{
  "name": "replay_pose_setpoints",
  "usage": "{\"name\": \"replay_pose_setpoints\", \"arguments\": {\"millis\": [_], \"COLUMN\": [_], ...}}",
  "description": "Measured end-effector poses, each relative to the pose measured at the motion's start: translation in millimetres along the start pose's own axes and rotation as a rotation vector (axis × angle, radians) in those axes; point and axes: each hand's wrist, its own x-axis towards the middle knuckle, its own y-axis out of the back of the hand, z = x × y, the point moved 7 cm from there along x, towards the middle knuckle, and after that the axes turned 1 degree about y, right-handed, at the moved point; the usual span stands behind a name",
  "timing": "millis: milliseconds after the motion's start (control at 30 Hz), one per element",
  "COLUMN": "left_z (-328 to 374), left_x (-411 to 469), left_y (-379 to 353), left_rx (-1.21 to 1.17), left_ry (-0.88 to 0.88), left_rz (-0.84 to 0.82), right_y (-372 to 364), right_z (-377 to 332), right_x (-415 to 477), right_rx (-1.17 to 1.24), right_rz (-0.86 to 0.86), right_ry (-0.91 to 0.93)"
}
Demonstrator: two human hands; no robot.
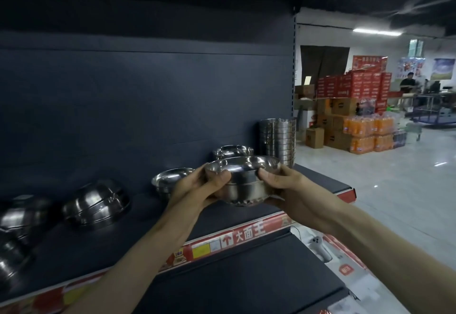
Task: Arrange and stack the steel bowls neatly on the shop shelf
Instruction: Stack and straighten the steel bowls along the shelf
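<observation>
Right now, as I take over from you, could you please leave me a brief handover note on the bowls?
Hands: left hand and right hand both grip a small nested set of bowls above the shelf.
Done: tall stack stands at the shelf's right end.
Left: set the held bowls down; gather the upright bowls near the hands, the tipped bowls and the far-left bowls.

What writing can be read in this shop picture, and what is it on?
"大面王", white, beside a white arrow, on the red strip edging the shelf.
Price tags on that strip: too blurred to read.
Red cartons far back: print too small to read.
Steel bowls: no text visible.
</observation>
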Motion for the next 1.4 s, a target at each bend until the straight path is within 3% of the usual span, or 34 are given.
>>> {"name": "replay_pose_setpoints", "arguments": {"millis": [167,300,567,800,1000,1400], "left_z": [-35,-56,-50,-46,-55,-120], "left_x": [23,49,105,163,200,223], "left_y": [13,23,16,27,33,40], "left_rx": [-0.053,-0.012,0.122,0.161,0.186,0.548], "left_ry": [0.029,-0.006,-0.147,-0.27,-0.353,-0.159], "left_rz": [0.102,0.174,0.158,0.221,0.295,0.31], "right_y": [21,41,63,64,68,87], "right_z": [30,49,36,25,34,77], "right_x": [31,55,104,150,188,215], "right_rx": [0.038,0.095,-0.101,-0.139,-0.321,-0.421], "right_rz": [0.085,0.253,0.456,0.473,0.388,0.42], "right_ry": [0.016,0.076,0.316,0.49,0.552,0.502]}}
